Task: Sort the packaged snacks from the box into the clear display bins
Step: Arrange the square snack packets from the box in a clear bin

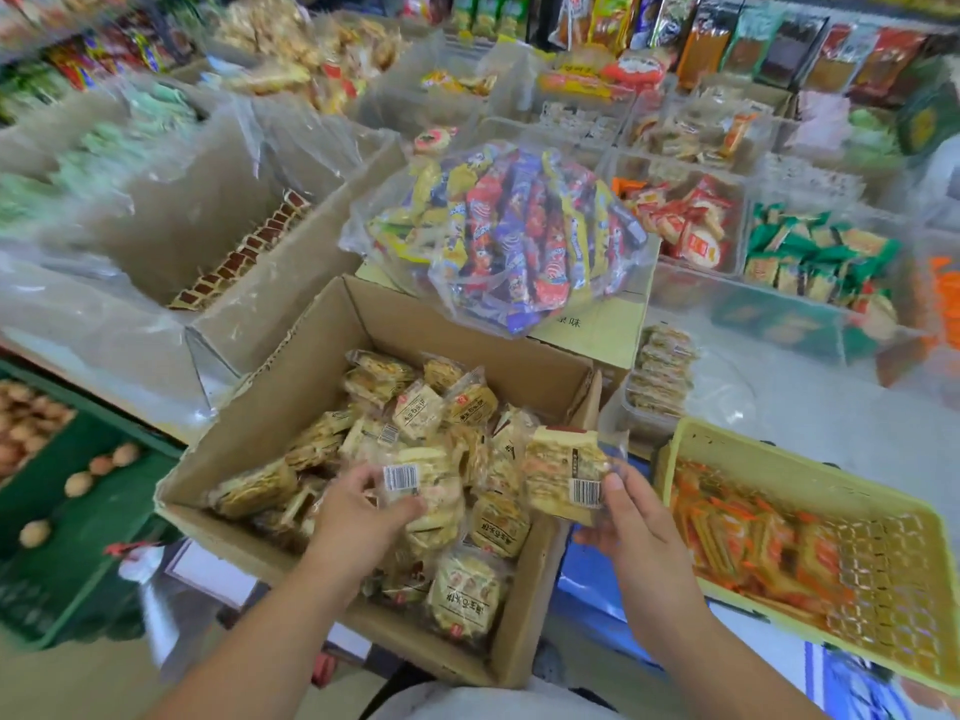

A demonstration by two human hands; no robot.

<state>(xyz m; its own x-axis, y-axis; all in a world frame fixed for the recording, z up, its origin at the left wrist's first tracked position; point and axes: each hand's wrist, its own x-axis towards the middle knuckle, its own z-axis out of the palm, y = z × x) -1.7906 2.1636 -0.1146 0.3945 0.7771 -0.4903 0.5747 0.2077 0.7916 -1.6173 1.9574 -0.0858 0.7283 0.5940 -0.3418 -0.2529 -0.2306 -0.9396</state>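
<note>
Head view, snack stall: a person's left hand (358, 506) curls its fingers round a packet (415, 485), barcode up, over the middle of an open cardboard box (291, 387) holding a loose heap of wrapped snacks (467, 589). The right hand (631, 522) pinches a second packet (563, 472) between thumb and fingers at the box's right edge. Just right of the box a clear tub (660, 376) holds stacked snacks, and rows of clear bins (691, 220) of red and green packs fill the desk (831, 407) behind. A clear bag (519, 236) of colourful sticks lies on the far flap. A yellow basket (779, 449) of orange packs sits at right, a green crate (93, 511) with eggs (78, 483) at left
</note>
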